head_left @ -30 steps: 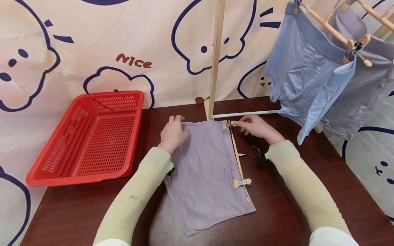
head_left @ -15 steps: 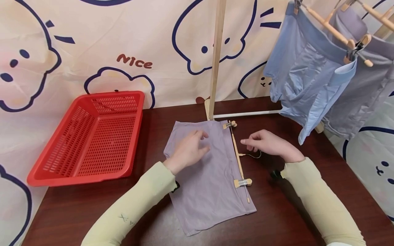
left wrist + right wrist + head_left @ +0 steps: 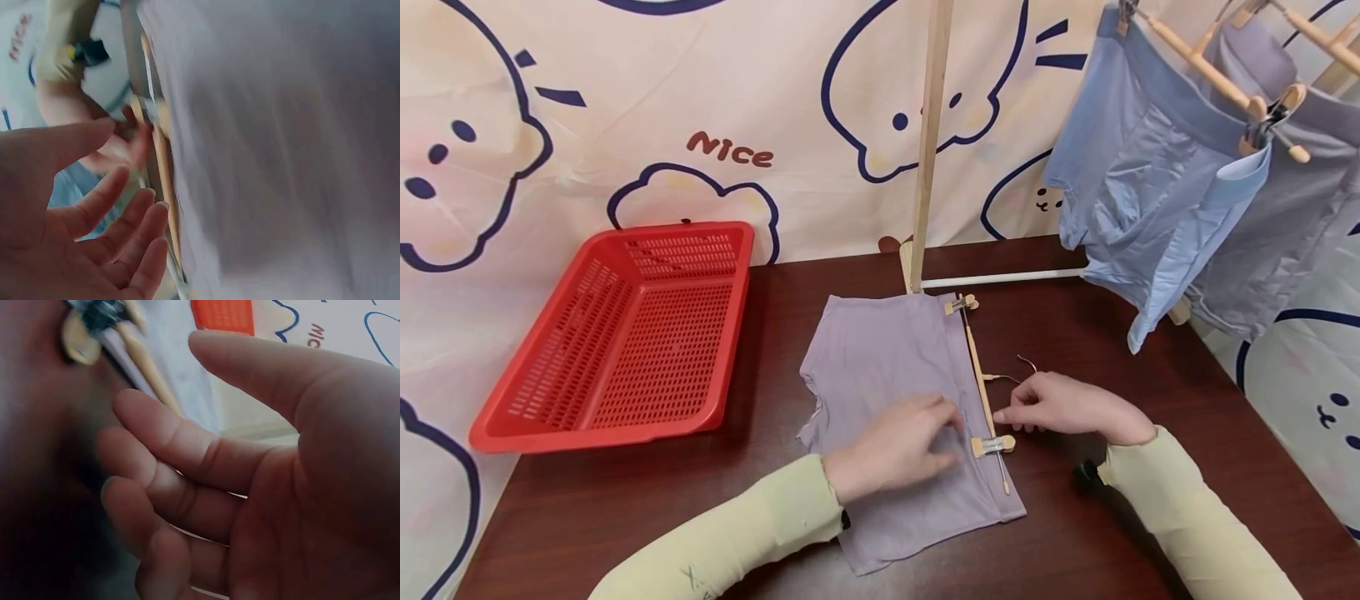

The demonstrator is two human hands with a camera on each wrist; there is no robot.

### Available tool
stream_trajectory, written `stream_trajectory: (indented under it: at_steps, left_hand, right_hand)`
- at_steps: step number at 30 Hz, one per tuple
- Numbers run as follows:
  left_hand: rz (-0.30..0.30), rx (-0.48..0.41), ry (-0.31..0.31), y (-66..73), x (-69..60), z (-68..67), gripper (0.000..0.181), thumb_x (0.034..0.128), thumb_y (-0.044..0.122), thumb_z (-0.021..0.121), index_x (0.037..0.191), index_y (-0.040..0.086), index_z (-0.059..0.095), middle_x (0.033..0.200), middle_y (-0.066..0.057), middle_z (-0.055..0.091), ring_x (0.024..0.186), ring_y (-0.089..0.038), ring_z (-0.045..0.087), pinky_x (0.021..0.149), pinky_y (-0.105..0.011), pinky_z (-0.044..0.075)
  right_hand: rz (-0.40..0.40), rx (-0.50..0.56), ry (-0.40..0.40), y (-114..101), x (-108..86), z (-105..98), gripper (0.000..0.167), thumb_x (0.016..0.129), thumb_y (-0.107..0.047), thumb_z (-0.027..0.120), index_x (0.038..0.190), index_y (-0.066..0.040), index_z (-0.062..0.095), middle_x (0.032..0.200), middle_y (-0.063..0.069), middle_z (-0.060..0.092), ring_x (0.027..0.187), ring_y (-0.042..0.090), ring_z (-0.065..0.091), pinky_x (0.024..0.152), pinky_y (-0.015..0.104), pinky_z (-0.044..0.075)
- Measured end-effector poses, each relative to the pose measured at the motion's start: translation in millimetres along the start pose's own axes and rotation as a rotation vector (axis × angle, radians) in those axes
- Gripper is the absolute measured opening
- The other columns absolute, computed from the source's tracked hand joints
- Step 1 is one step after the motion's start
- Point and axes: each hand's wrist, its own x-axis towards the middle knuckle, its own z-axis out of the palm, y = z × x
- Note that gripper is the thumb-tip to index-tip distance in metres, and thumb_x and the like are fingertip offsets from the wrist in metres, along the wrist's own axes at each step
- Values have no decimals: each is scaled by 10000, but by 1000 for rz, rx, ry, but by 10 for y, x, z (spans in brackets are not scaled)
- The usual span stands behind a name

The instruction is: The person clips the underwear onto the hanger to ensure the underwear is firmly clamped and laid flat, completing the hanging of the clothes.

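Note:
Light purple shorts (image 3: 880,358) lie on the dark table with the waistband to the right. A wooden clip hanger (image 3: 977,367) lies along that waistband, its far clip (image 3: 961,304) and near clip (image 3: 992,446) both on the cloth. My left hand (image 3: 898,443) hovers over the lower part of the shorts, fingers loosely bent and holding nothing. Just right of the hanger bar, close to the near clip, is my right hand (image 3: 1063,406). In the right wrist view its fingers (image 3: 181,437) are relaxed, with nothing between them and the thumb.
At the left stands a red plastic basket (image 3: 730,350) with perforated walls. A wooden post (image 3: 928,150) rises behind the shorts, and a white rod (image 3: 1000,278) runs from its foot. Blue shorts (image 3: 1150,167) and grey-purple shorts (image 3: 1292,200) hang on hangers at the right.
My right hand has left the far clip and moved toward me beside the near clip. My left hand has come from the far left corner of the shorts toward the near clip.

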Motion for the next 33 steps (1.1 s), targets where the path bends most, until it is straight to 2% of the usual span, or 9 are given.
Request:
stream_trajectory:
  at_steps: [6, 11, 16, 19, 23, 26, 30, 33]
  left_hand:
    - [128, 30, -78, 187, -18, 186, 256, 854, 349, 828, 1006, 212, 673, 982, 103, 593, 847, -10, 537, 783, -183, 455]
    - [168, 53, -118, 250, 17, 282, 240, 834, 337, 844, 949, 227, 664, 917, 124, 563, 794, -3, 513, 731, -164, 427]
    - [202, 98, -127, 301, 50, 340, 248, 806, 331, 861, 925, 222, 673, 875, 135, 546, 752, 5, 489, 689, -135, 397]
    - [192, 123, -129, 338, 63, 381, 284, 793, 387, 867, 893, 230, 652, 850, 139, 536, 732, -4, 494, 663, -140, 400]
    - [161, 161, -149, 415, 78, 437, 399, 776, 538, 848, 849, 232, 602, 795, 152, 523, 705, -20, 514, 637, -167, 424]
    - [129, 222, -154, 476, 97, 476, 498, 753, 601, 839, 905, 199, 587, 789, 125, 563, 734, -45, 575, 653, -199, 473]
    - [109, 264, -153, 522, 122, 504, 590, 756, 577, 851, 1024, 151, 544, 814, 71, 619, 769, -94, 650, 627, -240, 519]
    - [145, 250, -145, 515, 131, 508, 535, 809, 496, 845, 1048, 150, 513, 831, 82, 628, 750, -89, 658, 597, -238, 515]
  right_hand:
    - [-42, 6, -11, -34, -78, 134, 362, 968, -362, 689, 674, -160, 625, 579, -124, 490, 507, 33, 433, 496, 237, 347]
    - [-63, 27, -31, -23, -106, 183, 332, 979, -317, 684, 687, -162, 655, 599, -117, 521, 534, 43, 456, 518, 243, 381]
    - [-85, 36, -31, 32, -100, 241, 328, 998, -290, 659, 693, -172, 653, 617, -97, 551, 548, 35, 456, 523, 235, 385]
    - [-101, 47, -29, 42, -122, 245, 329, 1015, -281, 634, 706, -167, 634, 624, -107, 535, 547, 38, 455, 517, 238, 388]
    - [-112, 58, -6, 41, -178, 214, 326, 1033, -269, 608, 729, -153, 601, 634, -115, 515, 559, 50, 469, 528, 245, 401]
    - [-113, 88, 5, 54, -211, 190, 299, 1041, -241, 597, 756, -149, 610, 674, -91, 565, 600, 78, 516, 551, 251, 431]
    - [-73, 183, 10, 88, -239, 179, 205, 1028, -193, 615, 840, -112, 630, 732, -17, 645, 639, 167, 591, 556, 286, 488]
    - [-10, 264, 37, 123, -236, 184, 126, 993, -180, 662, 939, -68, 637, 722, 28, 646, 611, 203, 593, 534, 302, 496]
